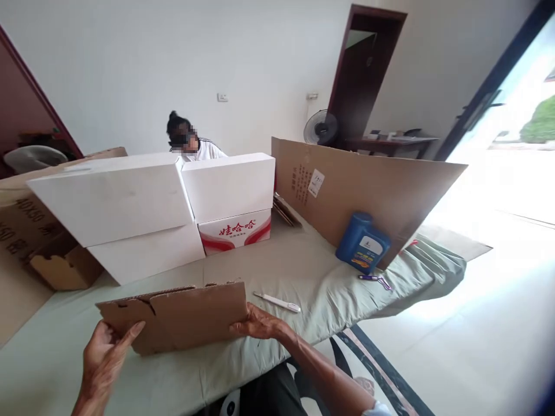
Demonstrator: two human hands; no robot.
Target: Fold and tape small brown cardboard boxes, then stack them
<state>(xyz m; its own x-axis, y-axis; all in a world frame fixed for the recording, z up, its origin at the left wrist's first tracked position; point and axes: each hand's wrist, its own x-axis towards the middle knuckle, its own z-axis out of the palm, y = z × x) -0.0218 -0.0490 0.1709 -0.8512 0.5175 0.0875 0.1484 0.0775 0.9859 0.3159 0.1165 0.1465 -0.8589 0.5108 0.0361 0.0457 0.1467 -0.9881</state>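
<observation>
A folded piece of brown cardboard [191, 318] is held upright between both hands, low over the front of the cloth-covered table. My left hand [106, 352] grips its left end, thumb on the near face and fingers behind. At the right end, my right hand [260, 320] pinches the edge, its fingertips partly hidden. Slots and torn-looking edges run along the cardboard's top. Just past my right hand, a white slim utility knife [277, 302] lies on the cloth, touching neither hand.
White boxes [130, 205] stand stacked at the back left, one with red print [236, 232]. A large cardboard sheet [347, 190] leans behind a blue jug [363, 245]. A purple-handled item [375, 280] lies near the right edge. Behind the boxes sits another person [206, 150].
</observation>
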